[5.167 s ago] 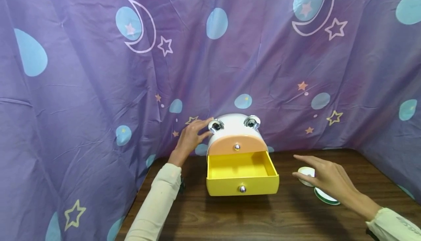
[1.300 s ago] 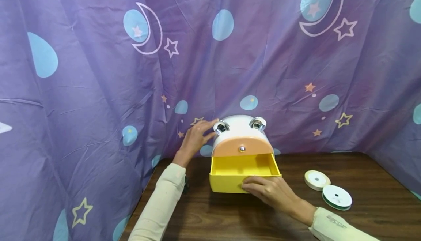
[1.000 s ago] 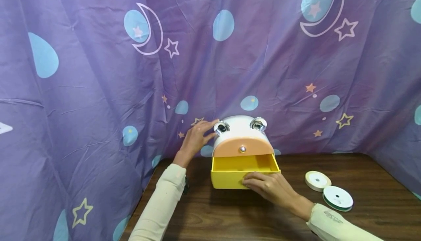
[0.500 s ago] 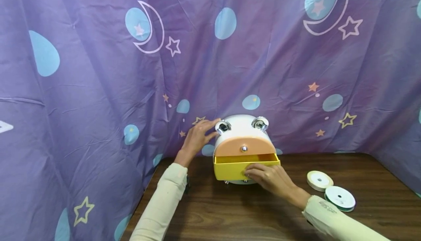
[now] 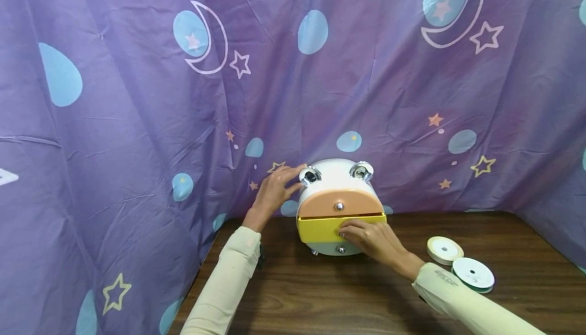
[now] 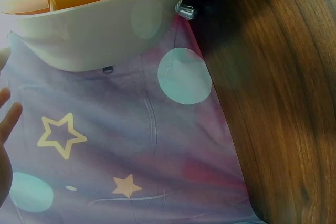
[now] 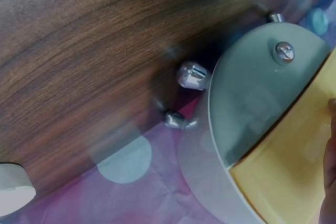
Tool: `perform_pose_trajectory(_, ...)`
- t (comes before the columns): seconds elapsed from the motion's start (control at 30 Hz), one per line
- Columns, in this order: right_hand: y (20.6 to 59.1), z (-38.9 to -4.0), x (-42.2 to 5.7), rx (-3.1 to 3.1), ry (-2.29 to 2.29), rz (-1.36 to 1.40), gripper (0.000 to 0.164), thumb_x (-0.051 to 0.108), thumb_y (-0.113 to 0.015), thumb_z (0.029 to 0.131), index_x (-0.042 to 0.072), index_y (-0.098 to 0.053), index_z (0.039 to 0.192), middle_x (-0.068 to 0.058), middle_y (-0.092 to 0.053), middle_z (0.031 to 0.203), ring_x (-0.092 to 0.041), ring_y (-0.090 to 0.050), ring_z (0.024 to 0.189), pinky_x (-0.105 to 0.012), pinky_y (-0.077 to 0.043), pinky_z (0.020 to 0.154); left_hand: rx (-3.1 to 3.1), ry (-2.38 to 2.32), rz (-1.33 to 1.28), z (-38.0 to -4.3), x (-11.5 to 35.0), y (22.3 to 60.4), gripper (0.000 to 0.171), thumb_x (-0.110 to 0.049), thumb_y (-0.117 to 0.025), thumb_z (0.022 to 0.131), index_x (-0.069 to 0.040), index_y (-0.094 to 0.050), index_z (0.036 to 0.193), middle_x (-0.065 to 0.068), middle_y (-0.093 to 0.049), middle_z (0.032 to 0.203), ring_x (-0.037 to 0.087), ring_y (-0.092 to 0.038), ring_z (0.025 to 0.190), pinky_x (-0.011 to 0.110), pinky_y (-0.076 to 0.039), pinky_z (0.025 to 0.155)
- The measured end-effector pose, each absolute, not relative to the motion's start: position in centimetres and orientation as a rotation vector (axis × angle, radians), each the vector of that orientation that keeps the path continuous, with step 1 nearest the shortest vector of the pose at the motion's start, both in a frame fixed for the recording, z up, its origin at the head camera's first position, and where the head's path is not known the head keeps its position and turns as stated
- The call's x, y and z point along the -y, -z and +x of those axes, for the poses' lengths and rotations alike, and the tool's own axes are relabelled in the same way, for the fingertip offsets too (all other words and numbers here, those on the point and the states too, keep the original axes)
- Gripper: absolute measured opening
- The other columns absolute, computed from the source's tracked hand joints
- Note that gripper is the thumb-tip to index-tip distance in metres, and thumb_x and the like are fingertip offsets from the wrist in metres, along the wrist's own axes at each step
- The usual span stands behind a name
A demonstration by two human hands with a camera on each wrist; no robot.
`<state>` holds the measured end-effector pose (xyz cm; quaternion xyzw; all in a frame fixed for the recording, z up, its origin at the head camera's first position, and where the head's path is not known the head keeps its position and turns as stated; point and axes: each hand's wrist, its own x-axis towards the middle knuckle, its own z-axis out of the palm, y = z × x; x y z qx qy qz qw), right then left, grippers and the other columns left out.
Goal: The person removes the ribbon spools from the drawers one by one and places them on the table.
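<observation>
One purple curtain (image 5: 137,121) printed with moons, stars and blue ovals stands behind the brown wooden surface (image 5: 293,302), on which sits a single white drawer box (image 5: 331,175). It has three drawers: orange (image 5: 320,204) on top, yellow drawer (image 5: 316,230) in the middle, grey-green (image 5: 326,248) below. The yellow drawer is nearly all the way in, a thin gap along its top edge. The left hand (image 5: 273,188) has its fingers extended and spread, forefinger and thumb at one of two silver-rimmed eyes (image 5: 311,175). The right hand (image 5: 376,242) has its fingers curled, pinching the yellow drawer's knob — mostly hidden by them. Grey print on the right sleeve (image 5: 462,292) is too small to read, as are marks on the white spool (image 5: 473,268), which touches or nearly touches the cream spool (image 5: 436,248) — two in all. Two other knobs show plainly, on orange and grey-green.
</observation>
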<state>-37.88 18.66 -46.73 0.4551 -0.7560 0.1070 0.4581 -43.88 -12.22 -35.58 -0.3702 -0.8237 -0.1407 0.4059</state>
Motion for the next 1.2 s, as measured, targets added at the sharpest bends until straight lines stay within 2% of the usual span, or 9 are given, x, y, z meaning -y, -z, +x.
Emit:
perform_pose_trajectory(0.2, 46.9, -38.4, -18.4, 1.875, -0.255, 1.093, 0.026, 0.02, -0.085, 0.083, 0.025, -0.081, 0.109, 0.012, -0.074, 0.11, -0.006, -0.071, 0.072, -0.024, -0.056, 0.051, 2.063, 0.362, -0.934, -43.8, 12.2, 35.6, 0.06, -0.018, -0.089, 0.084, -0.018, -0.067, 0.14, 0.004, -0.077, 0.117, 0.025, -0.069, 0.114, 0.036, -0.053, 0.108)
perform_pose_trajectory(0.47, 47.0, -38.8, -18.4, 1.876, -0.28, 1.104, 0.026, 0.018, -0.084, 0.084, 0.023, -0.08, 0.109, 0.012, -0.074, 0.11, -0.005, -0.07, 0.071, -0.019, -0.054, 0.05, 2.073, 0.377, -0.932, -43.6, 12.1, 35.7, 0.057, -0.019, -0.087, 0.085, -0.017, -0.068, 0.139, 0.004, -0.077, 0.118, 0.024, -0.069, 0.113, 0.036, -0.052, 0.109)
perform_pose_trajectory(0.67, 47.0, -38.9, -18.4, 1.87, -0.289, 1.099, 0.026, 0.018, -0.084, 0.084, 0.023, -0.081, 0.109, 0.011, -0.075, 0.11, -0.006, -0.071, 0.072, -0.02, -0.055, 0.05, 2.081, 0.383, -0.922, -43.7, 12.0, 35.7, 0.058, -0.019, -0.087, 0.085, -0.018, -0.067, 0.14, 0.004, -0.077, 0.118, 0.024, -0.069, 0.112, 0.036, -0.051, 0.109)
perform_pose_trajectory(1.0, 47.8, -38.8, -19.1, 1.853, -0.35, 1.091, 0.035, 0.02, -0.09, 0.078, 0.025, -0.081, 0.112, 0.012, -0.075, 0.11, -0.008, -0.074, 0.08, -0.023, -0.059, 0.058, 2.082, 0.356, -0.917, -43.7, 12.1, 35.8, 0.057, -0.025, -0.085, 0.088, -0.019, -0.067, 0.141, 0.002, -0.076, 0.119, 0.022, -0.069, 0.113, 0.035, -0.054, 0.106)
perform_pose_trajectory(1.2, 48.5, -38.9, -19.9, 1.831, -0.351, 1.157, 0.039, 0.019, -0.092, 0.073, 0.022, -0.082, 0.11, 0.01, -0.075, 0.109, -0.008, -0.074, 0.082, -0.025, -0.061, 0.063, 2.082, 0.366, -0.924, -43.8, 12.1, 35.7, 0.057, -0.022, -0.085, 0.088, -0.017, -0.067, 0.141, 0.004, -0.076, 0.12, 0.023, -0.069, 0.114, 0.036, -0.054, 0.106)
